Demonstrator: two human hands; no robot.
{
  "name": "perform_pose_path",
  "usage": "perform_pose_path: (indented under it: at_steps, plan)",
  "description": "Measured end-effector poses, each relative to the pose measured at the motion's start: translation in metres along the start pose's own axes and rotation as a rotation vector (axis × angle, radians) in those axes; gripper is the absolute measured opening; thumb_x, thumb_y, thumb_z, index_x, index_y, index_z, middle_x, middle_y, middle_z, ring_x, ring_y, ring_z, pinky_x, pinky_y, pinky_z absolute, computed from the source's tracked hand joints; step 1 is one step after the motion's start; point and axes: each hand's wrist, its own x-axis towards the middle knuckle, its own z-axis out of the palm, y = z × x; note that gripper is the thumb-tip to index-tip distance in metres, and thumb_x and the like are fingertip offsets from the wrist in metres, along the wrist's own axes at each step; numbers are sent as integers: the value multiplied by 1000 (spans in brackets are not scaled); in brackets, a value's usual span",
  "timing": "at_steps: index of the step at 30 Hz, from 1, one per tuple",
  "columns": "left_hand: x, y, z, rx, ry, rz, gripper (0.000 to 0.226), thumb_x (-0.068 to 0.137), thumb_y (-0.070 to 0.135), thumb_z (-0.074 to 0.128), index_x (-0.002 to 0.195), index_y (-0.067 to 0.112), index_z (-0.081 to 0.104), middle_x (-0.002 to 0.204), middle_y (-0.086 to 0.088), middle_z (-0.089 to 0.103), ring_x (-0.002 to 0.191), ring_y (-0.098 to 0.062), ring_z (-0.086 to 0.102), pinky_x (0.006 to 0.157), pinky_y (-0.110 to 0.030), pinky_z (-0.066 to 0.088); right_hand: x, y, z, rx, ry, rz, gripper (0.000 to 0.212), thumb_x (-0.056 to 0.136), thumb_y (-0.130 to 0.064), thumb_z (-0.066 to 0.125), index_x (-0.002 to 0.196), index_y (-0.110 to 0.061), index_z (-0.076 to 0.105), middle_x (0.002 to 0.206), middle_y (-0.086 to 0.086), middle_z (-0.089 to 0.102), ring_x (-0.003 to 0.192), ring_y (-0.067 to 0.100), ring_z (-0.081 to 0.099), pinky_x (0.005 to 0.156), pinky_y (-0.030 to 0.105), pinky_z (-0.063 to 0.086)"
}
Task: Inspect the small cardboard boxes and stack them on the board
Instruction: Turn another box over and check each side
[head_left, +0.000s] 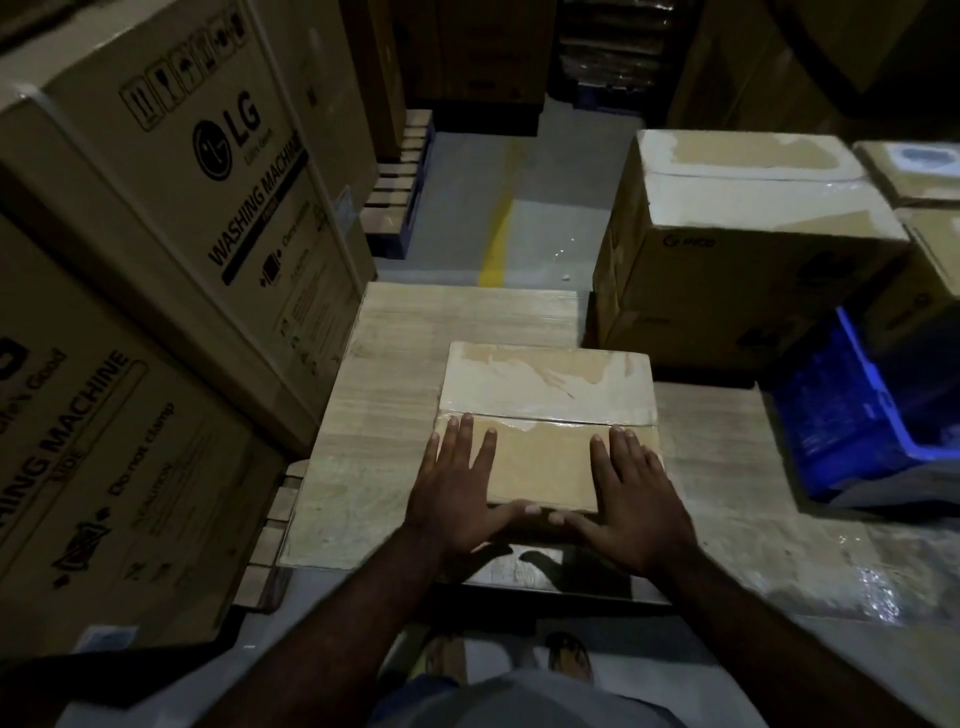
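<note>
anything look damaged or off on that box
The tape on the small box looks ragged and patchy across the far half of its top, as if partly torn off. The box lies flat on the board.

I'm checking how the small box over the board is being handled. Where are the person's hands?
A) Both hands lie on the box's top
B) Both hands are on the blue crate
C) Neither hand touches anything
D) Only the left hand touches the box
A: the left hand and the right hand both lie with straight fingers on the top of the small box.
</note>
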Motion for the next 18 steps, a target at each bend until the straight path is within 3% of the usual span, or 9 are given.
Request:
perform_pose_path:
  at_steps: [2,9,15,18]
  plan:
    - [9,-2,-7,-40,-4,-29,116,79,95,27,164,21,1,170,-10,-14,157,-25,-16,127,-45,-8,8,4,-9,45,35,19,127,75,-99,-5,167,-11,-1,172,14,-15,160,28,-14,130,44,-2]
    - [59,-27,-39,-37,-83,-70,110,86,87,33,164,19,-5,170,-4,-18,158,-22,-13,127,-47,-4,74,30,-50,44,58,77,120,85,-91,23,165,-5,0,173,16,-10,160,30,-10,128,46,1]
    - [76,-32,-46,-79,-109,-129,109,85,89,34,164,24,-3,171,3,-16,159,-22,-4,126,-49,0,99,44,-49,66,-49,92,135,73,-102,9,164,-3,-4,173,19,-10,160,32,-9,128,47,5]
    - [77,-25,-44,-89,-117,-171,120,76,95,36,164,23,-2,171,3,-15,159,-24,-1,126,-52,3,99,46,-46,116,-59,99,135,74,-102,15,165,-4,-4,172,18,-12,160,31,-11,128,45,5]
